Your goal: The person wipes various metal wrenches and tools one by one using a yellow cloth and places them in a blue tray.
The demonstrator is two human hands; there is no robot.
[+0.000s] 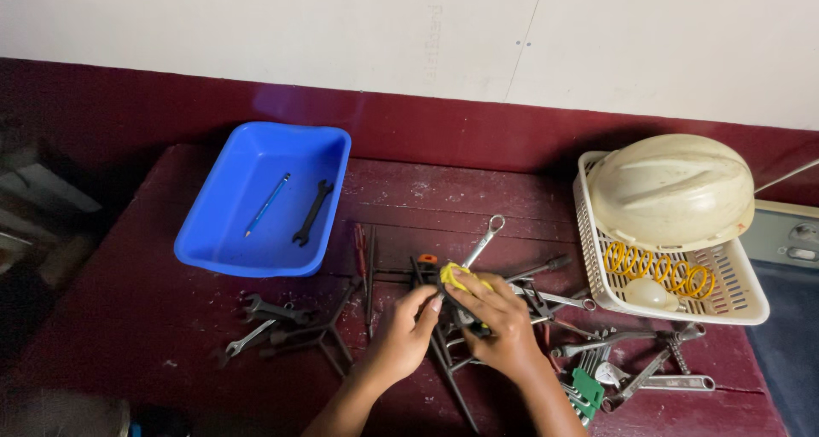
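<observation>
1. The table (171,335) is dark red, worn wood with pale scuffs, set against a red and white wall.
2. One white hard hat (670,190), smooth and domed, rests upside-up on the far end of a white slotted plastic basket (742,305) at the table's right edge.
3. One blue plastic tray (217,249), rectangular with rounded corners, sits at the back left; inside lie one blue pencil (267,204) and one black double-ended spanner (312,213).
4. A loose pile of dark metal tools (324,326) spreads across the middle, with one shiny ring spanner (483,241) pointing away from the person.
5. One yellow coiled spring (657,269) lies in the basket beside a pale round thing.
6. A green set of hex keys (587,392) lies near the front right, beside grey wrenches.
7. The left hand (403,330) and right hand (502,318) are both closed on a small yellow tool (455,277), held just above the pile at the table's centre; the fingers pinch it from either side.
</observation>
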